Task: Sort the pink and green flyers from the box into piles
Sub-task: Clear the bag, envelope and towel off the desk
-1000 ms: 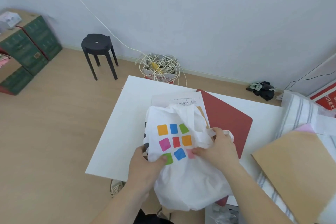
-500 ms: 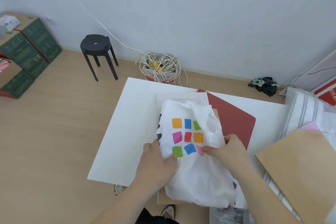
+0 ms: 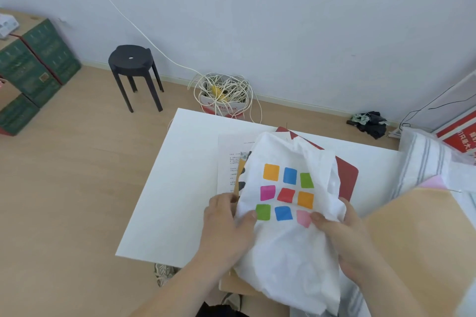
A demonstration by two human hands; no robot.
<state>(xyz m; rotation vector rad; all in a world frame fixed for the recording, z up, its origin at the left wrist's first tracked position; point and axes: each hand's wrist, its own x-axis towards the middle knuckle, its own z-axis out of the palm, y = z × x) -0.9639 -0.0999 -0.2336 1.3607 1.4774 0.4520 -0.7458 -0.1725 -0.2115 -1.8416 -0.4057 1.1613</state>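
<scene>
A white bag (image 3: 291, 247) printed with coloured squares lies bunched at the near edge of the white table (image 3: 175, 188). My left hand (image 3: 226, 229) grips its left side, thumb on the fabric near a green square. My right hand (image 3: 342, 237) grips its right side, thumb by the pale pink square. Under the bag lie a printed white sheet (image 3: 229, 152) and a dark red folder (image 3: 347, 175). A brown cardboard flap (image 3: 417, 239) rises at the right. A sliver of pink paper (image 3: 432, 181) shows beyond it. No green flyer shows.
A black stool (image 3: 132, 64) stands on the wood floor at left, a bucket of coiled white cable (image 3: 224, 95) behind the table. Green cartons (image 3: 31, 69) are stacked far left. Striped grey-white fabric (image 3: 422, 159) lies at the right, dark clutter (image 3: 371, 123) by the wall.
Both hands, with the bag in them, have shifted right and a little away from me. The bag's printed face now lies flatter, and the sheet beneath shows more text.
</scene>
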